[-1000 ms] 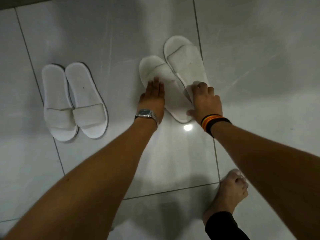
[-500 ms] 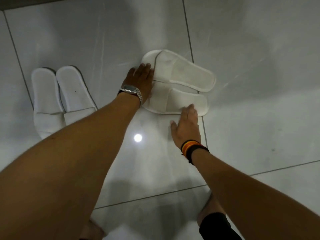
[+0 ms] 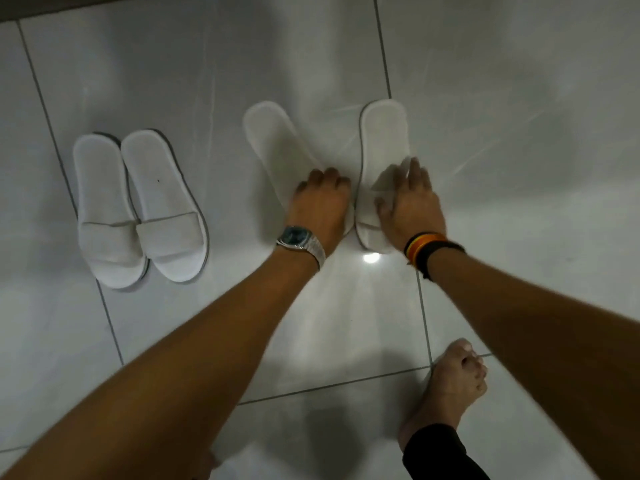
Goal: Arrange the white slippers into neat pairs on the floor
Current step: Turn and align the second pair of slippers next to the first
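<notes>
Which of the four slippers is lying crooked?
The slipper under the left hand: this tilted slipper leans its heel leftward, while the slipper under the right hand and the left pair point straight.

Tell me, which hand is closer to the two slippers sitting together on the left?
The left hand. It rests on the tilted slipper, the one next to that neat pair. The right hand is farther away, on the straighter slipper.

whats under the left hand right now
The left hand lies on the strap end of the left slipper of the right-hand pair. Its heel end shows beyond the fingers; the strap itself is covered. The right hand covers the other slipper likewise.
</notes>
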`<action>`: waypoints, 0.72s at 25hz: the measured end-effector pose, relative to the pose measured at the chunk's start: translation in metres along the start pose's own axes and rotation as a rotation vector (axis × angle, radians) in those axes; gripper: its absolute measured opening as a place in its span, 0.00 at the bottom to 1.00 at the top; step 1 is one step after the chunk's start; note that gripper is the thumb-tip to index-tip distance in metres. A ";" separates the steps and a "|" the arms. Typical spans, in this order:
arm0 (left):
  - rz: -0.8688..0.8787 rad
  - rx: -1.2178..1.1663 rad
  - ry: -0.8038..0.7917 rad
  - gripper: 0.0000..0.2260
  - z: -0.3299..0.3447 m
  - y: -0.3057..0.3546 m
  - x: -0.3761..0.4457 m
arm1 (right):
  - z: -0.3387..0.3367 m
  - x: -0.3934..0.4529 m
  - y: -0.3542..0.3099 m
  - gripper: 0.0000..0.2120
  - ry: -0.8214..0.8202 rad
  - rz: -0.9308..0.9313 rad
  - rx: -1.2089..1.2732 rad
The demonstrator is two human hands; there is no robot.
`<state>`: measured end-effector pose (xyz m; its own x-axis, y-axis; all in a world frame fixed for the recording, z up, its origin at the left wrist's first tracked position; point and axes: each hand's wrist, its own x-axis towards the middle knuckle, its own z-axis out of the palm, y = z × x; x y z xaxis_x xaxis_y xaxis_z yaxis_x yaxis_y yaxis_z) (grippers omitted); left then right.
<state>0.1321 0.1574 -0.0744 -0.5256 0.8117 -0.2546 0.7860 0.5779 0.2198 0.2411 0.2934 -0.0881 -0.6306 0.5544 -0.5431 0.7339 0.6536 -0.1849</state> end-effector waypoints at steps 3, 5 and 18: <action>-0.174 0.035 -0.177 0.36 0.002 -0.038 0.034 | 0.031 -0.042 -0.003 0.40 -0.027 0.013 0.021; -0.336 -0.001 -0.376 0.51 0.008 -0.046 0.040 | 0.034 -0.036 0.006 0.46 -0.049 -0.041 -0.099; -0.126 -0.128 -0.361 0.55 0.038 -0.015 0.023 | 0.030 -0.019 0.023 0.44 -0.020 -0.094 -0.037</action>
<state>0.1209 0.1639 -0.1191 -0.4491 0.6653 -0.5964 0.6636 0.6953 0.2759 0.2775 0.2825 -0.1068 -0.6905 0.4798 -0.5413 0.6620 0.7207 -0.2057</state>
